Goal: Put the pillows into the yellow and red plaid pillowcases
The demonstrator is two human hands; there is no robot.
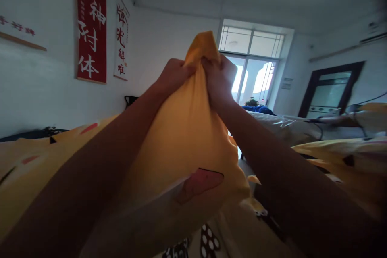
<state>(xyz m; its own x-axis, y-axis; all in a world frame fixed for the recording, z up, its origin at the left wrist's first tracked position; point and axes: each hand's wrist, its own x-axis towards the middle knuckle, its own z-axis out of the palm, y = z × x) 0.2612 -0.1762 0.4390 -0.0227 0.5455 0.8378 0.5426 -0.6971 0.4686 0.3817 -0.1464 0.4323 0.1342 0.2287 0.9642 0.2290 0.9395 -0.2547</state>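
Both arms stretch forward, holding up a yellow cloth (184, 129) with a pink printed patch; it may be a pillowcase or cover, but its kind is not certain. My left hand (178, 73) is closed around one side of its gathered upper end. On the other side, my right hand (219, 74) grips the same bunched fabric, close to the left. A folded tip of cloth sticks up above both fists. Below them the fabric hangs in taut folds and widens. Inside the fists, the fingertips are hidden.
More yellow patterned fabric (39, 161) spreads at the left, and another yellow piece (347, 153) lies at the right. Clear plastic-wrapped bundles (284, 127) sit behind it. A window (250, 68) is at the back, with a dark-framed door (331, 88) to the right. Red banner (90, 28) on the left wall.
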